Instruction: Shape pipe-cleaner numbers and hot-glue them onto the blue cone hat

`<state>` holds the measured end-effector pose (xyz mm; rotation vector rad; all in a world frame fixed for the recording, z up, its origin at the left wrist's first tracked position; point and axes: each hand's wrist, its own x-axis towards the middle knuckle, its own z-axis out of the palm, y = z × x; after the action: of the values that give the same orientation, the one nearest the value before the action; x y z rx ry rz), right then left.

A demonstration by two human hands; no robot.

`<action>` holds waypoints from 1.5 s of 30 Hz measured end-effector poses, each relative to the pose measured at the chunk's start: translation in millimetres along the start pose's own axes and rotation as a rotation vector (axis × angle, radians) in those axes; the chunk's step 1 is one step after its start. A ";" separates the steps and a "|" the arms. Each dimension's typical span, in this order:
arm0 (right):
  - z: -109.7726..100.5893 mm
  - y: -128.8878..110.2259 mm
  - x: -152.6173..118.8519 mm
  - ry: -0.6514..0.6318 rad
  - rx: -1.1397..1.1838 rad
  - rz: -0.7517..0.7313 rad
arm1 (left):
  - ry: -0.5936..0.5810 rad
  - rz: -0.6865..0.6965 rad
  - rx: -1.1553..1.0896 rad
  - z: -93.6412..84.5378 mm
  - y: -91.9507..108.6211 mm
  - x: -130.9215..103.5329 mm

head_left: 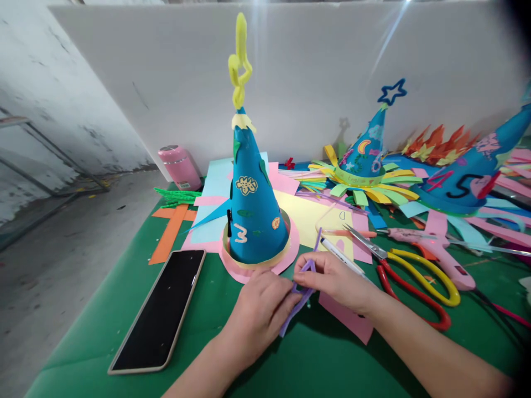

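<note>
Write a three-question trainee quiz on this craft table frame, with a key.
1. True or false: both hands grip the purple pipe cleaner.
2. What lies on the green table left of the left hand? A) phone B) stapler C) ruler
3. Fill in: the white digit on the nearest blue cone hat is ___.

Key:
1. True; the right hand pinches it too.
2. A, the phone, screen dark.
3. 3, low on the hat's left side.
</note>
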<state>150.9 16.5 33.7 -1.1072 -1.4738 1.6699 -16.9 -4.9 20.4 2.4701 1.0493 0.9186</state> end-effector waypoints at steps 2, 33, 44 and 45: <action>-0.2 -0.2 -0.3 -0.038 -0.004 0.001 | -0.008 0.159 0.161 -0.6 -0.5 -0.9; -7.3 10.6 0.1 -0.106 0.077 -0.025 | 0.092 0.313 0.374 8.8 -13.1 -9.4; -4.7 4.7 -0.4 -0.117 0.109 0.007 | 0.093 0.309 0.367 8.4 -10.8 -9.0; -4.4 4.3 -0.5 -0.120 0.118 0.011 | 0.099 0.307 0.364 8.6 -10.8 -9.1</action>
<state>155.4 17.3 29.5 -0.9684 -1.4231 1.8341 -21.8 -4.4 4.7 2.9775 0.9541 1.0226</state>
